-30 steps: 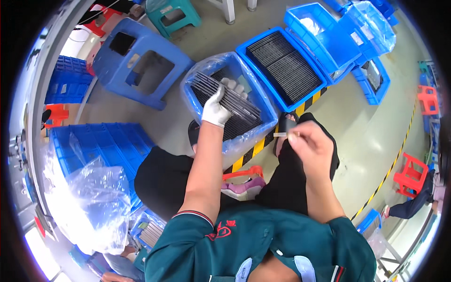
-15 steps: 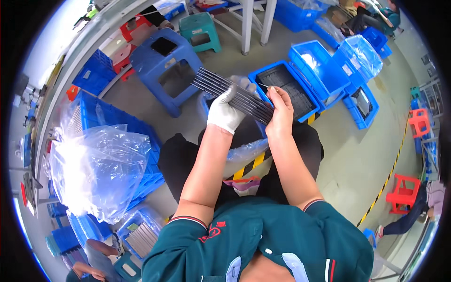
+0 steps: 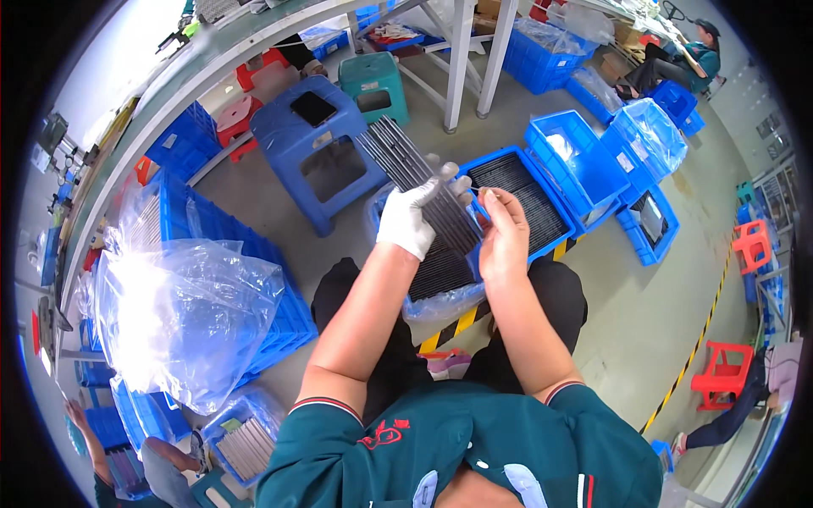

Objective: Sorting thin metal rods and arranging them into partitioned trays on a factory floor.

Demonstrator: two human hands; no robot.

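Observation:
My left hand [image 3: 408, 222], in a white glove, is closed around a fanned bundle of long, thin dark strips [image 3: 396, 151], held tilted above the crates. My bare right hand [image 3: 506, 229] is at the bundle's near right side, its thumb and fingers pinched on a thin, light-coloured stick-like tool [image 3: 474, 189]. The tool's tip reaches toward the gloved fingers; its exact kind is too small to make out. Below the hands, a blue crate [image 3: 546, 188] holds rows of dark strips. Nearer me, more dark strips [image 3: 440, 273] lie in a container lined with clear plastic [image 3: 445, 305].
A blue stool [image 3: 275, 127] with a black phone [image 3: 313, 108] stands ahead left, a green stool [image 3: 373, 80] behind it. Blue bins [image 3: 584, 157] stand at right. Plastic film [image 3: 195, 313] covers crates at left. A white table leg [image 3: 458, 68] rises ahead. Other people sit around.
The bundle has turned steeper and its strips now catch more light. Both hands sit slightly lower, and the head view has shifted so that the crates' strips show more fully.

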